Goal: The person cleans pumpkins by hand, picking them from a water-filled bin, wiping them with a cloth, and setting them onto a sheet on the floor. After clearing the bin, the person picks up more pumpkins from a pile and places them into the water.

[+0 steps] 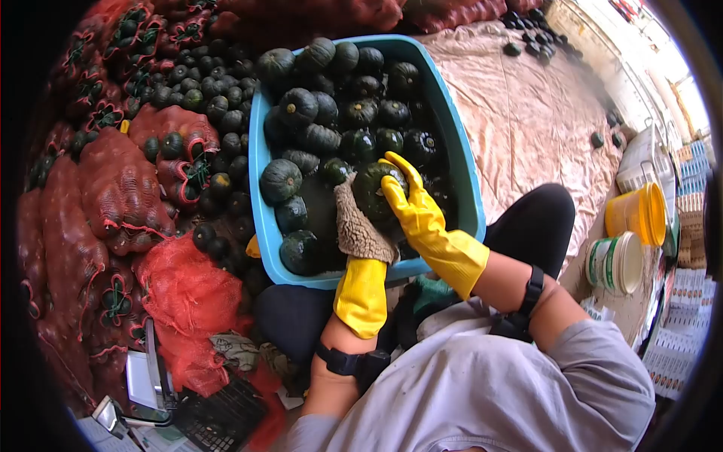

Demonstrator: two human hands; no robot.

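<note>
A blue tub [465,162] of dark water holds many small dark green squashes. My right hand [425,222], in a yellow rubber glove, curves its spread fingers over the top and right side of a wet squash [370,188]. On the left side of that squash is a brown fleecy cloth [360,222], pulled over my left hand [365,245] like a mitt. The cloth hides the fingers; its cuff shows a yellow glove at the wrist. More squashes [298,107] are heaped at the tub's far end, and another squash [280,180] lies by its left wall.
Full red mesh sacks [120,181] and loose squashes [217,105] crowd the left. An empty red mesh bag [192,290] lies near my left knee. A pale sheet [512,113] spreads to the right, beside a yellow bucket [633,213] and a white bucket [617,262].
</note>
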